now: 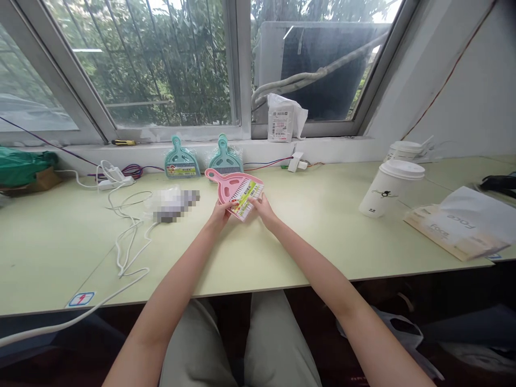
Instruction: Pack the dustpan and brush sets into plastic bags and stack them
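A pink mini dustpan with a brush set in it [228,188] is held tilted over the table, its handle pointing up and left. Its front carries a green and white label [246,196]. My left hand [221,213] grips the lower left edge, thumb on the label. On the right edge, my right hand [263,207] is closed with its thumb on the label too. The fingers under the dustpan are hidden. Behind it, a teal dustpan set [223,159] and another teal dustpan set [181,160] lean against the window ledge, both in clear wrap.
White cables [128,242] and a power strip [116,180] lie left, near a partly blurred item [171,204]. A lidded paper cup [381,191] and a tissue pack [463,223] stand right. A white package [282,121] sits on the sill. The table's front edge [250,291] runs above my legs.
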A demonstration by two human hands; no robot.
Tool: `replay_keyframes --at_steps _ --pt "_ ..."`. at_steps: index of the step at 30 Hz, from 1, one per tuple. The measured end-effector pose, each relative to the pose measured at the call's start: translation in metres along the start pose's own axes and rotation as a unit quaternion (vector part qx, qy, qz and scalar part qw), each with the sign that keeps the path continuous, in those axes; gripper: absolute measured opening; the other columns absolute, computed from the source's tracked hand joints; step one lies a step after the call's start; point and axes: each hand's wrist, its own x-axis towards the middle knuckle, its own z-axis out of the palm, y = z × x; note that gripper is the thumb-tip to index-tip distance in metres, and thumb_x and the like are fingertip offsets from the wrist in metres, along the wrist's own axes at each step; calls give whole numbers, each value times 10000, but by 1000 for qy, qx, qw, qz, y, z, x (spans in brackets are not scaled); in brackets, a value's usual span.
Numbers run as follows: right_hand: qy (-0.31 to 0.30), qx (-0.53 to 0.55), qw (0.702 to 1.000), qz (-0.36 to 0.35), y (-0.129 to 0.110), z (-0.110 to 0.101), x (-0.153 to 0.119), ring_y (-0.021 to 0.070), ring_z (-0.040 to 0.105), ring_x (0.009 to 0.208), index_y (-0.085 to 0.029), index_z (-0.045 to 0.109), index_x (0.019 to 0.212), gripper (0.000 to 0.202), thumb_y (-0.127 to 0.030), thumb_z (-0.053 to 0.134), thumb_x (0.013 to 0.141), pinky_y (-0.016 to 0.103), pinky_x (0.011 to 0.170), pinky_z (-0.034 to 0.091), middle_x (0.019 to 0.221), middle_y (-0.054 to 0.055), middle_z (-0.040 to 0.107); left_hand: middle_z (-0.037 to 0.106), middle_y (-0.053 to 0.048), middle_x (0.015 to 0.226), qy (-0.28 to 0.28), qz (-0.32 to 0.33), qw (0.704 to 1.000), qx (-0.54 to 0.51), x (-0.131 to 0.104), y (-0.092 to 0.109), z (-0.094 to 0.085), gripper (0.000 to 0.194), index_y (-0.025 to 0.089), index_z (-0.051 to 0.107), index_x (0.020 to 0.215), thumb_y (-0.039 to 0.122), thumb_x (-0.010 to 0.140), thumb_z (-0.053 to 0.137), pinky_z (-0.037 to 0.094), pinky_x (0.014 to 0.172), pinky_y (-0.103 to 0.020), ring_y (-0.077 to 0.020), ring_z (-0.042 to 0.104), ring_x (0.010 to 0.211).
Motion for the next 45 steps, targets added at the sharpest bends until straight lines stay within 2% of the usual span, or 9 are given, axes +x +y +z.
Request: replay_keyframes --at_steps 4,6,10,13,18,24,27,35,45 --pt "-20 260 960 102 2 -5 3 190 688 918 -159 537 1078 362 -115 662 741 358 870 561 1054 83 693 629 -127 1206 -48 -12 993 103 2 9 -3 551 169 572 1209 308 699 730 449 979 -449 -296 582 1131" --pt "4 294 950 105 1 -8 4 181 696 865 -165 550 1019 345 -56 659 711 349 846 574 970 59 708 603 -129 1246 16 39 972 230 5 18 -11 456 195 590 1204 446 823 596 350 1057 -503 -309 505 1229" --pt "42 328 939 91 1 -17 8 177 702 841 -173 555 1005 377 -9 652 680 343 830 588 937 38 710 433 -193 1411 258 219 805 487 7 38 -53 362 171 629 1121 402 864 521 124 1125 -582 -356 238 1402" --pt "71 349 931 84 5 -23 13 164 699 873 -176 554 988 377 6 645 670 310 840 588 951 26 707 365 -240 1444 335 212 715 576 7 43 -94 282 143 631 1042 227 779 575 78 1087 -657 -393 128 1431" --pt "102 353 927 82 11 -28 18 170 701 886 -188 548 979 371 -14 653 669 297 827 594 950 26 704 677 -163 976 264 140 766 570 13 42 -122 301 184 672 856 40 696 461 334 1037 -547 -332 574 1119" --pt "140 396 904 74 7 -37 23 145 699 838 -183 552 979 356 1 635 685 256 781 599 946 28 699 712 -45 824 -20 158 835 527 5 25 -54 304 274 686 974 193 683 648 474 874 -368 -247 662 765" --pt "158 408 896 70 5 -46 26 134 695 839 -182 545 995 363 7 631 697 235 771 592 951 24 696 708 -34 829 -88 161 808 561 -5 14 -20 415 284 598 1200 335 789 615 476 823 -338 -234 659 762" --pt "95 342 929 104 -4 -54 25 159 695 809 -147 567 979 328 29 602 704 253 707 595 942 59 704 523 -124 1352 18 150 634 759 1 4 -33 454 177 569 1259 404 867 548 389 1019 -419 -284 444 1277" --pt "-126 221 956 149 -6 -71 21 162 701 792 -106 621 990 317 8 635 695 244 698 586 942 90 713 636 -140 1175 125 52 668 731 11 12 -59 342 154 647 1158 307 883 510 456 896 -353 -284 556 1139"
